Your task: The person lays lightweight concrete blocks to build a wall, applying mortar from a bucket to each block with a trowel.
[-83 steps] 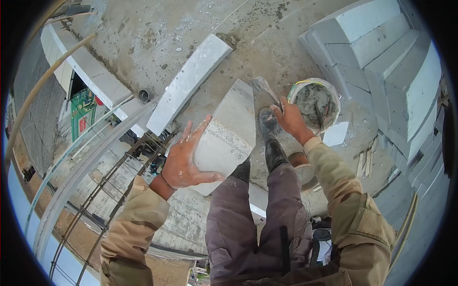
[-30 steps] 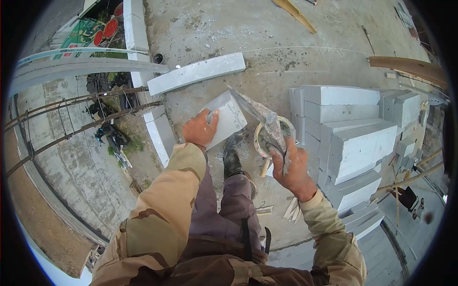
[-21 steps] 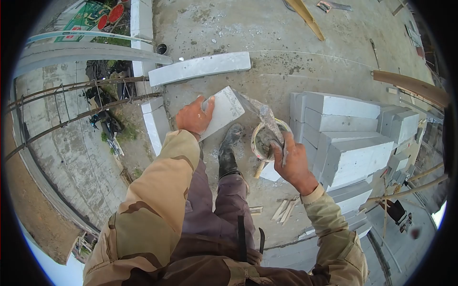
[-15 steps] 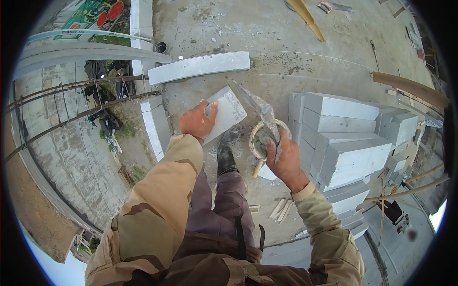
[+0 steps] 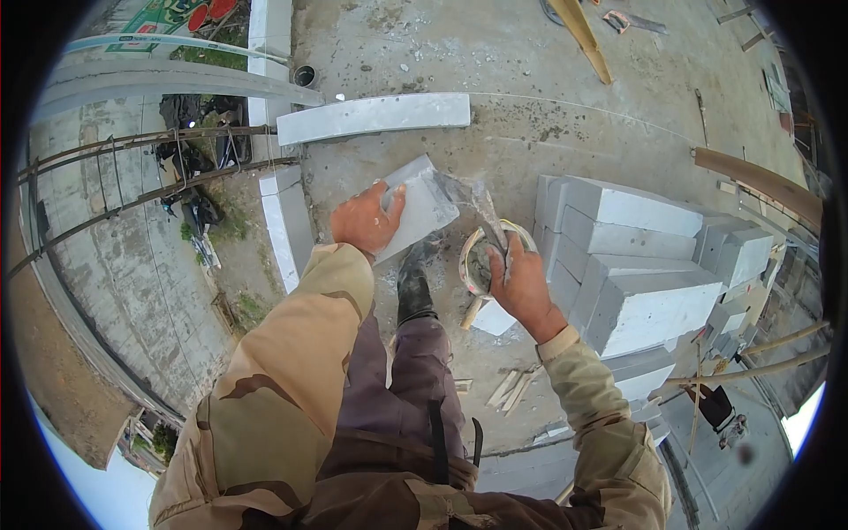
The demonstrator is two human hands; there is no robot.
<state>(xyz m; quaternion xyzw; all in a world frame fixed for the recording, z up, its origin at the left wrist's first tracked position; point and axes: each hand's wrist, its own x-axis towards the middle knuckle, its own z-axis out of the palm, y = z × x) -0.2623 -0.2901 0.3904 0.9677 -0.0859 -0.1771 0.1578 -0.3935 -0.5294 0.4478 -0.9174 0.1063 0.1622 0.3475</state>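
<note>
One chalky block point(image 5: 426, 205), mottled trowel point(image 5: 487, 212), round bucket point(image 5: 473, 287)

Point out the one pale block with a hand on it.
The block gripped by the left hand, beside the trowel; no hand touches the long block beyond it or the stacked blocks at right.

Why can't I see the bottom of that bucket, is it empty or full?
Not empty: lumpy grey stuff shows inside the rim of the bucket. I can't tell how full; the right hand hides part.
</note>
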